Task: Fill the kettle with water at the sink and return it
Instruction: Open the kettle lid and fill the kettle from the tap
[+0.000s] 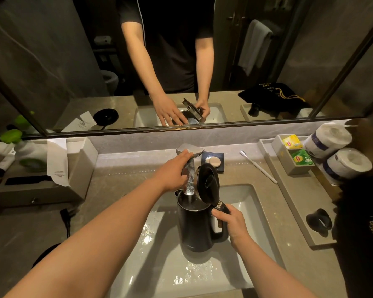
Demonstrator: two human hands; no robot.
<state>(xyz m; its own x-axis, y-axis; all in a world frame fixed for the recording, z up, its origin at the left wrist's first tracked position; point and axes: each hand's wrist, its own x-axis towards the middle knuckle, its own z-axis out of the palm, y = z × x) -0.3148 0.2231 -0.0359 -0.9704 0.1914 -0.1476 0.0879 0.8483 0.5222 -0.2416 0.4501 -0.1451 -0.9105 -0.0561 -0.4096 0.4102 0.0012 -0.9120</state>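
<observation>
A black electric kettle point(195, 229) hangs upright over the white sink basin point(243, 203), its lid point(208, 182) flipped open. My right hand point(230, 222) is shut on the kettle's handle. Directly above the kettle's mouth is the chrome faucet point(190, 168), and a thin stream of water falls from its spout into the kettle. My left hand point(173, 172) lies against the faucet's left side, fingers reaching its flat top lever; whether it grips is unclear.
The kettle's round black base point(44, 254) lies on the counter at lower left, partly behind my left arm. A soap dish point(214, 161), toothbrush point(257, 166), tea-bag box point(293, 155), paper rolls point(336, 151) and tray point(299, 201) are right. A mirror spans the back wall.
</observation>
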